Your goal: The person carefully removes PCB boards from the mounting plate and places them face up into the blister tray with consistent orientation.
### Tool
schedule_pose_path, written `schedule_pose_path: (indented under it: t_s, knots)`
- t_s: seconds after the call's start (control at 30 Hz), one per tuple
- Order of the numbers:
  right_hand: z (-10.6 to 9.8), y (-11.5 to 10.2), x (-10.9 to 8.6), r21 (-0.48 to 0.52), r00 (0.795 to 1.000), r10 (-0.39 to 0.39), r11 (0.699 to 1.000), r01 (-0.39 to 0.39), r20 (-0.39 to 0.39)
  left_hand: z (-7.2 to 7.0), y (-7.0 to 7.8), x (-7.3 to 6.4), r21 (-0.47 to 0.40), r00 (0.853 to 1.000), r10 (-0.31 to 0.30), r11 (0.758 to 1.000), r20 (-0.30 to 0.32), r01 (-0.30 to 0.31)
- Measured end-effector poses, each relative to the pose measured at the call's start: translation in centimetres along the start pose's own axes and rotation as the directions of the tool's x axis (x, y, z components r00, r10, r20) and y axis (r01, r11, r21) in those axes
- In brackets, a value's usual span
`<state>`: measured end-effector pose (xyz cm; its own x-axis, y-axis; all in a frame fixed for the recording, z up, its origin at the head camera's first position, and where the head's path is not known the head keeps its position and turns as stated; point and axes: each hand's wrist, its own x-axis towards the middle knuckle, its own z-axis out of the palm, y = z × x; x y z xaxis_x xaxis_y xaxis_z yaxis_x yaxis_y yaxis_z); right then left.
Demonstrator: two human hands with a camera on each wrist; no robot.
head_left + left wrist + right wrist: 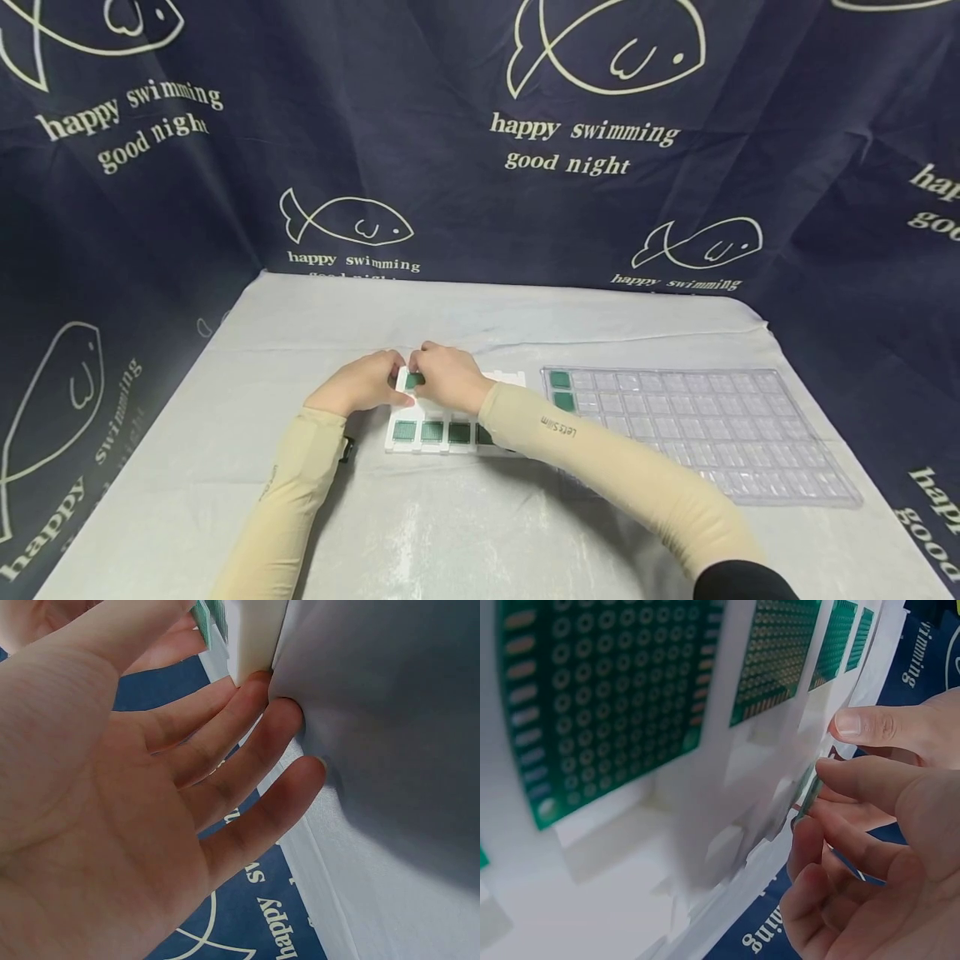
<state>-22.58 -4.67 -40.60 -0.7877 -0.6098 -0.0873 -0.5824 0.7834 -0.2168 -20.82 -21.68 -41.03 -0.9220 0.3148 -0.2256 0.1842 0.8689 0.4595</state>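
A white tray [422, 411] lies flat on the table, with a row of green perforated circuit boards [431, 431] in its near slots. At its far left corner, my right hand [450, 379] pinches another green circuit board [810, 796] between thumb and fingers, its edge toward the right wrist camera. My left hand [365, 382] rests against the tray's left end. Its thumb [859, 724] lies by the top face, while the long, nearly straight fingers [247, 761] touch the tray's side. Part of the near row is hidden under my right forearm.
To the right lies a clear plastic compartment box [705, 408], with two green boards [563, 402] in its leftmost column. My right forearm reaches across its near left part. A dark blue printed curtain [480, 208] surrounds the white-covered table [420, 533].
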Motion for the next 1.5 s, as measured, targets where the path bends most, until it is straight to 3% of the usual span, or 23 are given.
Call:
schedule_pose_path:
  t_s: [1.17,1.5]
  knots:
    - [-1.1,1.2,-5.4,-0.039,0.998,-0.044,0.998,0.042,-0.035,0.0,0.2,-0.2,-0.051,1.0,-0.009,0.999,0.012,0.01]
    - [-0.8,1.7,-7.1,0.008,0.999,-0.015,1.0,0.016,-0.042,0.1,0.1,-0.1,-0.049,1.0,0.0,0.999,0.002,0.0]
